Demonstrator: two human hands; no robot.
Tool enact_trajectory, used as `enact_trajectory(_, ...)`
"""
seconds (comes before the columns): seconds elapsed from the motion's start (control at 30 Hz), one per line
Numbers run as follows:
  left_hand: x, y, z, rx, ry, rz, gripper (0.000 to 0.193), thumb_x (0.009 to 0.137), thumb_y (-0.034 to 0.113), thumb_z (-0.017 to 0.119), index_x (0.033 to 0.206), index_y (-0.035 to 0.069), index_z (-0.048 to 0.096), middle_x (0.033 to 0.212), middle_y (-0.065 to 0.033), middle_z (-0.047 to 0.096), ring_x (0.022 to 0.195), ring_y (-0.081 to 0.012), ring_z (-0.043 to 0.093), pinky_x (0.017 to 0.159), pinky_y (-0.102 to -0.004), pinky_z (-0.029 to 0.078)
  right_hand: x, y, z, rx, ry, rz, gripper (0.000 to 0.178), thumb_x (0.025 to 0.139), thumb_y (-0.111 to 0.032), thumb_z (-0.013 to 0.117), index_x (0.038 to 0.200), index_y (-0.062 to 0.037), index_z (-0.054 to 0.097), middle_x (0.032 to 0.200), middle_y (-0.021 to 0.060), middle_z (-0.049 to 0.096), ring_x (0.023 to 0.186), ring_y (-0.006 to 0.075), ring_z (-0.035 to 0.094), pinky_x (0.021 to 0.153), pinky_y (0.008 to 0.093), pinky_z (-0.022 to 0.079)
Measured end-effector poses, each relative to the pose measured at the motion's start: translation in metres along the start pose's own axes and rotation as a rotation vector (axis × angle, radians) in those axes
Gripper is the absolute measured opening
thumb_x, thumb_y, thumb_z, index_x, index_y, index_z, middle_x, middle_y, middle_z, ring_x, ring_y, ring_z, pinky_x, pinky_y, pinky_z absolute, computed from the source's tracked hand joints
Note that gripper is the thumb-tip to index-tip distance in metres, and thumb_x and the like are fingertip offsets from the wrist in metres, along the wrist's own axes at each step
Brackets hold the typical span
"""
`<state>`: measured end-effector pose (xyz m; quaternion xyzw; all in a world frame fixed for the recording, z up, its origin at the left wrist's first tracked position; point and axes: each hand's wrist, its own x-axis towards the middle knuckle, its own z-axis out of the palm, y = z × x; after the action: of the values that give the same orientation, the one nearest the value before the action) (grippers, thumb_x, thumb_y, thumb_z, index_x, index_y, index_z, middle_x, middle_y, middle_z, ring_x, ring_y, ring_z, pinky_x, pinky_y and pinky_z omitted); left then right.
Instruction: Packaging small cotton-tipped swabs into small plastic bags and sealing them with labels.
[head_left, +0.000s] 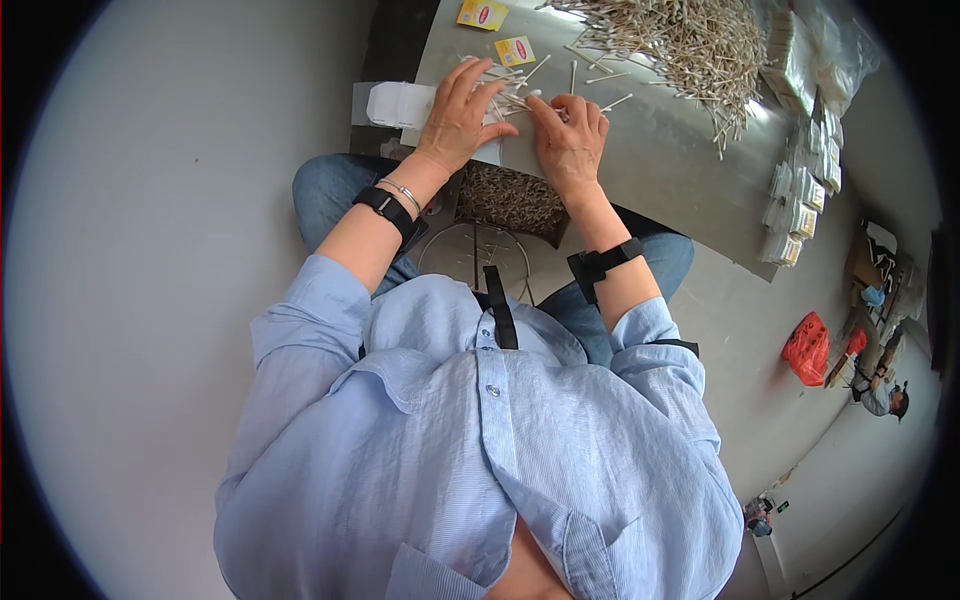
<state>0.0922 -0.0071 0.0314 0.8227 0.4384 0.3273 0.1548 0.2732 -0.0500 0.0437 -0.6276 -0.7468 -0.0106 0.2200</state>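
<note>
My left hand (457,118) is spread over loose cotton swabs (513,101) on the metal table, its thumb reaching toward my right hand. Beside its wrist, at the table's left edge, lies a white paper packet (398,104). My right hand (570,150) rests on the table with its fingers curled over a few swabs, their ends partly hidden by the fingers. Two small yellow-and-white cards lie beyond my left hand, the nearer card (515,51) close to the swabs and the farther card (482,14) at the back edge of view.
A large heap of cotton swabs (690,45) covers the far right of the table (660,175). Stacked small packs (800,200) line its right edge, near a clear plastic bag (845,60). Below the front edge sits a container of swabs (510,200). A red bag (808,348) lies on the floor.
</note>
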Motion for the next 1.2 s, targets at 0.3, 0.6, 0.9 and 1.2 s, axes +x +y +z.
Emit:
enact_trajectory(0.3,-0.009,-0.007,-0.012,-0.065,-0.059,0.089,0.032,0.068,0.021,0.079,0.095,0.01,0.065,0.13,-0.0085,0.051,0.129,-0.0283,0.041,0.106,-0.0395,0.039,-0.001,-0.008,-0.003,0.059,0.044,-0.024,0.034,0.074,-0.01,0.067,0.104,-0.0243,0.066,0.098,0.0002,0.056,0.092,0.0228,0.053,0.082,0.0385,0.039)
enact_trajectory(0.6,-0.01,-0.004,-0.002,-0.126,0.004,-0.031,0.041,0.069,0.026,0.08,0.1,0.007,0.062,0.131,-0.01,0.052,0.127,-0.03,0.044,0.104,-0.0397,0.04,0.03,0.005,0.0,0.123,-0.114,-0.094,0.021,0.079,-0.012,0.064,0.099,-0.0177,0.065,0.101,0.001,0.057,0.099,0.0244,0.051,0.083,0.0388,0.04)
enact_trajectory(0.9,-0.009,-0.007,0.0,-0.083,-0.018,-0.049,0.066,0.071,0.031,0.077,0.127,0.009,0.05,0.129,-0.0074,0.052,0.127,-0.0264,0.043,0.106,-0.037,0.039,0.037,0.01,0.001,-0.008,-0.142,-0.204,0.012,0.08,-0.013,0.061,0.092,-0.0096,0.06,0.093,0.0068,0.058,0.091,0.0271,0.056,0.079,0.0379,0.045)
enact_trajectory(1.2,-0.012,-0.008,-0.001,-0.12,-0.025,-0.102,0.074,0.073,0.037,0.076,0.135,0.013,0.043,0.136,-0.0101,0.046,0.129,-0.0274,0.041,0.107,-0.0378,0.038,0.043,0.024,-0.024,0.317,-0.203,-0.052,0.033,0.075,0.002,0.059,0.106,-0.0086,0.062,0.093,0.0104,0.058,0.094,0.0307,0.058,0.082,0.0403,0.049)
